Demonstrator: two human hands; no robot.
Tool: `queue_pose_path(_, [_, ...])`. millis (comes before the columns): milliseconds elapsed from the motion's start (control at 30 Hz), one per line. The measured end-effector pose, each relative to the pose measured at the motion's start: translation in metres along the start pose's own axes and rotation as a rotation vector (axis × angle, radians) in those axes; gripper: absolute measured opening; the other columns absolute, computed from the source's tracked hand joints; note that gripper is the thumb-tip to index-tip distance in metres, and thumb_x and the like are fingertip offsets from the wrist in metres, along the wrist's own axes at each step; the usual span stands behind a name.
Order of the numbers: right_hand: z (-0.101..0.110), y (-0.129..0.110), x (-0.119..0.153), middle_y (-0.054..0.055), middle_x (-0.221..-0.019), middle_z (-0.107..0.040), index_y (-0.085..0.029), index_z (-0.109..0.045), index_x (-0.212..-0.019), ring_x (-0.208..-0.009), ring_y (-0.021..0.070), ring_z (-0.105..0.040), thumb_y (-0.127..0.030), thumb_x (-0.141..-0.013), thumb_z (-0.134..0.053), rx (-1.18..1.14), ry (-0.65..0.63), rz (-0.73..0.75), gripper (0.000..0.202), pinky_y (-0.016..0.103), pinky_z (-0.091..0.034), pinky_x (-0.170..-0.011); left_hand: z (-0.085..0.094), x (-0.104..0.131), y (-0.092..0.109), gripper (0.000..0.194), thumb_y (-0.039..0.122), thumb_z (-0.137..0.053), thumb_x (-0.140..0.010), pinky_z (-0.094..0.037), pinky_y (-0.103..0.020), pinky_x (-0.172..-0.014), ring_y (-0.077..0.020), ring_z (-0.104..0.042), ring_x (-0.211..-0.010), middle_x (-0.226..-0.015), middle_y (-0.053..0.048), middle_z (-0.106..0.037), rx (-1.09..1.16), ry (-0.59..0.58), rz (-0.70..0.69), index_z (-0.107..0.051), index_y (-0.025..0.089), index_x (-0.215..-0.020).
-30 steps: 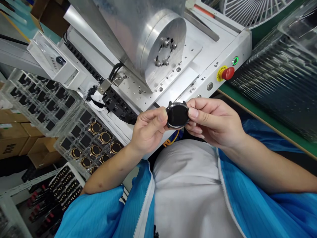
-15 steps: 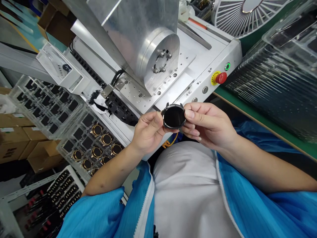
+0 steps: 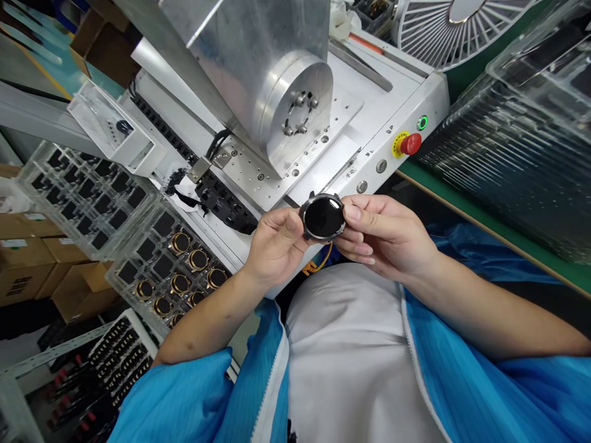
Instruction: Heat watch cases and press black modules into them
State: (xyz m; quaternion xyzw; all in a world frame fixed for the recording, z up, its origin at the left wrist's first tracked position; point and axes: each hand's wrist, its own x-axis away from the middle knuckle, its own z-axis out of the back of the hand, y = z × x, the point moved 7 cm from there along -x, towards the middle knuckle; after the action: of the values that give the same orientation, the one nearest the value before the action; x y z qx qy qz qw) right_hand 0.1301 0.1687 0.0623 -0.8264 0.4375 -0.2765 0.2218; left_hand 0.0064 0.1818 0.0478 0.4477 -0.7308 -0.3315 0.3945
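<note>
A round black watch case (image 3: 324, 217) with a glossy dark face is held up between my two hands in front of the machine's edge. My left hand (image 3: 279, 246) pinches its left side between thumb and fingers. On the opposite side, my right hand (image 3: 385, 231) grips the rim with the thumb on top and the other fingers curled beneath. Short lugs stick out from the case at its upper edge. A bright reflection lies on the upper right of the face. The underside of the case is hidden.
A white machine (image 3: 341, 178) with a metal disc fixture (image 3: 300, 114) stands ahead, with a red emergency button (image 3: 410, 144) on its front. To the left lies a clear tray (image 3: 154, 264) with gold-rimmed watch cases. Stacked clear trays (image 3: 517, 147) and a fan (image 3: 462, 31) are at the right.
The watch case has tilted slightly, so its face shows more fully and a bright reflection appears on it. Both hands keep their hold and have hardly moved.
</note>
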Motion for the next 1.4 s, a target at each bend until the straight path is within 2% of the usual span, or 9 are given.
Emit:
queue_pose_path(133, [0.009,-0.01,0.006,-0.006,-0.055,-0.05,-0.019,-0.061,-0.071,-0.042,0.0071,-0.036,-0.045,-0.088,-0.086,0.215,0.092,0.141,0.039,0.021,-0.027,-0.037,0.003,0.002,0.002,0.037,0.058,-0.083,-0.082,-0.065,-0.024,-0.071,-0.0122,-0.075,-0.074,-0.08,-0.001,-0.079,-0.025,0.052,-0.113,-0.081,0.021,-0.081])
queue_pose_path(233, [0.008,-0.033,0.018,-0.004,-0.059,-0.056,-0.021,-0.065,-0.077,-0.048,0.0107,-0.045,-0.034,-0.091,-0.084,0.677,0.188,0.426,0.027,0.025,-0.034,-0.045,0.003,0.007,0.01,0.033,0.051,-0.077,-0.091,-0.067,-0.028,-0.088,-0.016,-0.08,-0.097,-0.105,-0.004,-0.083,-0.091,0.036,-0.29,-0.082,0.027,-0.113])
queue_pose_path(367, [-0.021,-0.045,0.033,-0.001,-0.063,-0.061,-0.021,-0.067,-0.083,-0.054,0.0138,-0.053,-0.014,-0.091,-0.075,1.34,0.054,0.889,0.013,0.028,-0.039,-0.052,-0.006,0.009,0.009,0.047,0.041,-0.085,-0.086,-0.067,-0.028,-0.086,-0.0177,-0.082,-0.098,-0.132,-0.008,-0.078,-0.175,-0.119,-0.282,-0.075,0.031,-0.131])
queue_pose_path(500, [-0.03,-0.038,0.037,0.001,-0.066,-0.067,-0.02,-0.069,-0.09,-0.054,0.0154,-0.059,-0.014,-0.097,-0.066,1.562,-0.036,1.083,0.01,0.029,-0.042,-0.052,-0.003,0.006,0.007,0.05,0.035,-0.09,-0.081,-0.065,-0.027,-0.094,-0.02,-0.079,-0.112,-0.138,-0.011,-0.077,-0.145,-0.121,-0.231,-0.077,0.028,-0.129])
queue_pose_path(600, [-0.031,-0.036,0.039,0.002,-0.069,-0.071,-0.02,-0.07,-0.093,-0.055,0.0158,-0.063,-0.017,-0.099,-0.067,1.572,-0.066,1.142,0.007,0.029,-0.045,-0.052,0.0,0.004,0.005,0.052,0.035,-0.093,-0.078,-0.063,-0.027,-0.099,-0.0209,-0.077,-0.119,-0.139,-0.01,-0.077,-0.101,-0.114,-0.219,-0.077,0.029,-0.128])
queue_pose_path(867, [-0.038,-0.048,0.047,0.001,-0.071,-0.067,-0.022,-0.075,-0.113,-0.056,0.0155,-0.062,-0.028,-0.1,-0.071,1.535,-0.089,1.163,0.015,0.029,-0.046,-0.051,-0.004,0.01,0.01,0.061,0.056,-0.096,-0.065,-0.068,-0.03,-0.084,-0.0223,-0.082,-0.103,-0.127,-0.008,-0.082,-0.042,-0.149,-0.207,-0.079,0.034,-0.12])
queue_pose_path(1000, [-0.039,-0.049,0.051,-0.001,-0.068,-0.06,-0.021,-0.076,-0.117,-0.056,0.0141,-0.058,-0.028,-0.101,-0.07,1.533,-0.102,1.159,0.018,0.028,-0.043,-0.051,-0.01,0.015,0.015,0.06,0.055,-0.094,-0.07,-0.066,-0.035,-0.096,-0.0233,-0.081,-0.111,-0.116,-0.006,-0.084,-0.044,-0.243,-0.239,-0.077,0.04,-0.125])
queue_pose_path(1133, [-0.043,-0.049,0.053,-0.001,-0.07,-0.057,-0.019,-0.076,-0.117,-0.057,0.0133,-0.056,-0.027,-0.101,-0.07,1.562,-0.115,1.151,0.018,0.028,-0.041,-0.051,-0.004,0.015,0.016,0.063,0.055,-0.098,-0.063,-0.066,-0.033,-0.094,-0.0211,-0.081,-0.104,-0.13,-0.004,-0.081,-0.127,-0.184,-0.242,-0.079,0.043,-0.123])
queue_pose_path(1400, [-0.044,-0.047,0.052,-0.002,-0.069,-0.054,-0.019,-0.076,-0.118,-0.057,0.0132,-0.056,-0.029,-0.102,-0.068,1.549,-0.124,1.162,0.021,0.028,-0.041,-0.05,-0.008,0.018,0.019,0.061,0.054,-0.096,-0.066,-0.066,-0.029,-0.094,-0.0203,-0.081,-0.106,-0.125,-0.005,-0.083,-0.105,-0.203,-0.232,-0.079,0.038,-0.122])
